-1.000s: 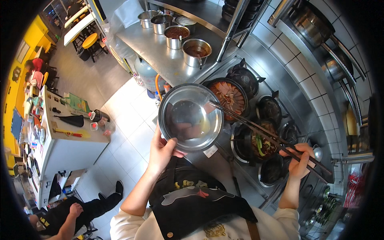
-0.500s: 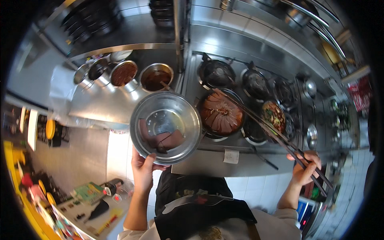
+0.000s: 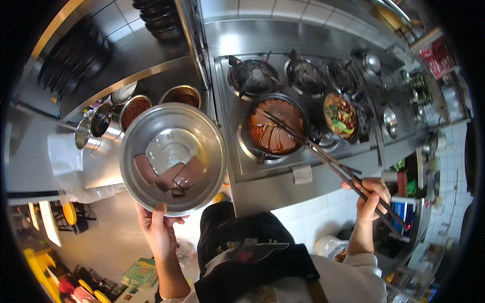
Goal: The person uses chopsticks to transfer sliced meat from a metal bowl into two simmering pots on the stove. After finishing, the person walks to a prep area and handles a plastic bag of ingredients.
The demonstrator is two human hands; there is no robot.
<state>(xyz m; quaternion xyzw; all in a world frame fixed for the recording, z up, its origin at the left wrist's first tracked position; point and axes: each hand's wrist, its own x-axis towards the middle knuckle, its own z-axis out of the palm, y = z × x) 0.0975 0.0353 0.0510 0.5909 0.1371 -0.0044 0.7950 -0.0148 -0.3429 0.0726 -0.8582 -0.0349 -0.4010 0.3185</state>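
My left hand [image 3: 159, 230] is closed on the near rim of a wide metal bowl [image 3: 132, 134], thumb on top. A few brownish-pink flat slices [image 3: 189, 171] lie in the bowl's near part with a little clear liquid. My right hand [image 3: 373, 198] is closed around a pair of long dark chopsticks [image 3: 331, 160]. Their tips reach left over a black pot [image 3: 249, 129], above or touching the similar slices [image 3: 275, 139] fanned out in red broth; which, I cannot tell. The bowl is held left of this pot, apart from it.
A second pot [image 3: 341, 116] with greens and chopped topping sits on the stove to the right. Bare burners [image 3: 255, 76] lie behind. Metal sauce containers [image 3: 135, 112] stand on the left counter, and black stacked dishes [image 3: 76, 58] fill a shelf above. Ladles [image 3: 389, 121] rest far right.
The view has shifted. My left hand has brought the bowl left, away from the pot, and it looks nearer. The chopstick tips have moved from the pot's far edge to over its slices.
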